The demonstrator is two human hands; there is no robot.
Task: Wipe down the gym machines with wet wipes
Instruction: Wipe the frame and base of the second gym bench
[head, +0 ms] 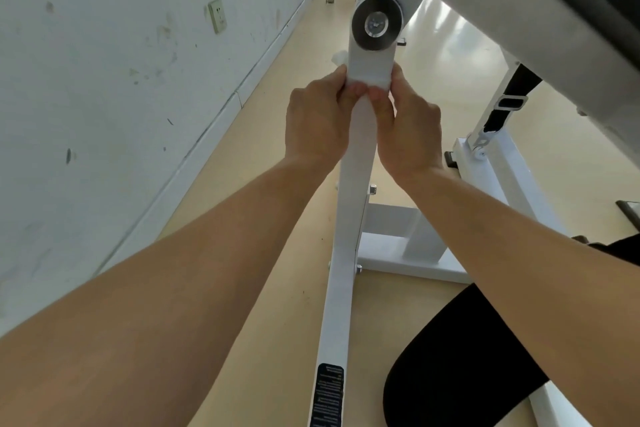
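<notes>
A white upright bar (349, 218) of a gym machine rises through the middle of the head view to a round metal pivot cap (375, 24). A white wet wipe (370, 78) is wrapped across the bar just below that cap; a bit of it sticks out on the left. My left hand (315, 125) grips the bar and wipe from the left. My right hand (407, 128) grips them from the right. Both thumbs press on the bar's front, close together, under the wipe.
A scuffed white wall (104, 80) with a socket (217, 15) runs along the left. The machine's white base frame (408, 243) and slanted beam (519, 38) lie to the right over the beige floor. My black-clad knee (460, 364) is at lower right.
</notes>
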